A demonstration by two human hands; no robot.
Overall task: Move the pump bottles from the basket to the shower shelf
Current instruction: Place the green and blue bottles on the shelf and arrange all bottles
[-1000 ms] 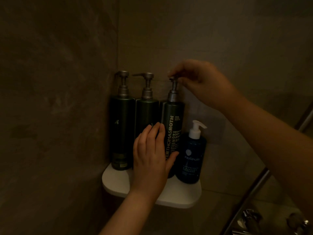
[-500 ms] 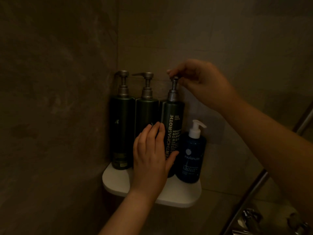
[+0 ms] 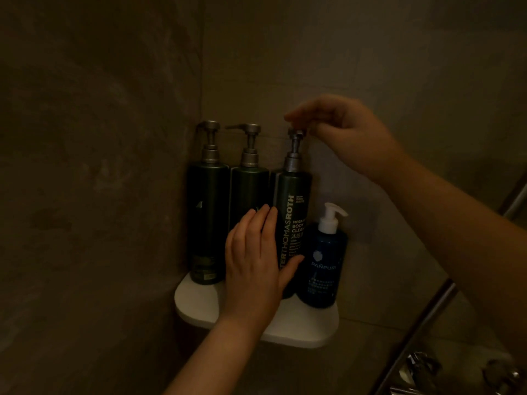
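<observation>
Nothing has visibly shifted: the right hand [image 3: 346, 138] still pinches the dull-metal pump head of the dark green bottle [image 3: 293, 212], lettered "TERTHOMASROTH" and "BODY CLEAN", which stands on the rounded white shelf [image 3: 196, 306]. The left hand [image 3: 253, 266] presses flat-fingered against it, beside the blue bottle [image 3: 323, 269] marked "PAÑPURI".

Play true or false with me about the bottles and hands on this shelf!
1. The leftmost green bottle stands upright on the white shelf. True.
2. The right hand pinches the pump of the lettered green bottle. True.
3. The left hand grips the leftmost green bottle. False: it rests flat, with its thumb on the lettered green bottle.
4. The small blue bottle has a silver pump. False: its pump is white.
</observation>
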